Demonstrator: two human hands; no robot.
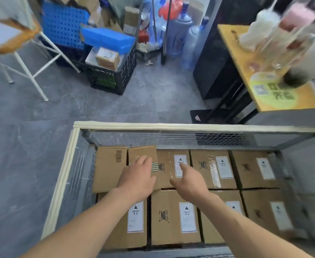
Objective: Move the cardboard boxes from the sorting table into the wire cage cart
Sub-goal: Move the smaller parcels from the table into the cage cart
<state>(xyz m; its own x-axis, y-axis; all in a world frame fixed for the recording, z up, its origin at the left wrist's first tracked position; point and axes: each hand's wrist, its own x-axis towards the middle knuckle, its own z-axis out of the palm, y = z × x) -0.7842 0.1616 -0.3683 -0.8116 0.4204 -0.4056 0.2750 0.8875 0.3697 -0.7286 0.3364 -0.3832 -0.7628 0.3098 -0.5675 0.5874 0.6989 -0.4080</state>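
Cardboard box [108, 168] under the flat, released left hand [137, 176] looks stiff, probably heavy; grip opposite edges; right hand [188, 180] released, empty.

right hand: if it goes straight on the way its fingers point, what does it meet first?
The right hand would most likely meet the white HEAVY label on a back-row box, just beyond its fingertips; its height above the box is unclear.

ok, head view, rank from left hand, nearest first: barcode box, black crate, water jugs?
1. barcode box, in the cart, by the left hand.
2. black crate, floor beyond the cart.
3. water jugs, far back right.
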